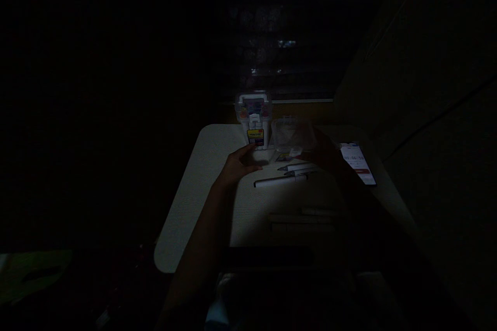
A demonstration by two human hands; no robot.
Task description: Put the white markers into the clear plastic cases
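step looks like handling the clear tub (pixel 292 134), near the tabletop (pixel 190 196)'s back edge; next move calls for steady support, clear of the loose pens (pixel 277 182) in front. right hand (pixel 323 151) at tub's right side, in shadow; can't tell if it's pinching. left hand (pixel 234 165) spread, thumb apart, just beside the lidded case (pixel 255 124). case shows coloured bits (pixel 243 113) up top; tub contents too dark to tell.

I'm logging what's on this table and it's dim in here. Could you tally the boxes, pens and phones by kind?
Boxes: 2
Pens: 6 visible, 3 of them faint in shadow
Phone: 1
Total: 9 that I can make out
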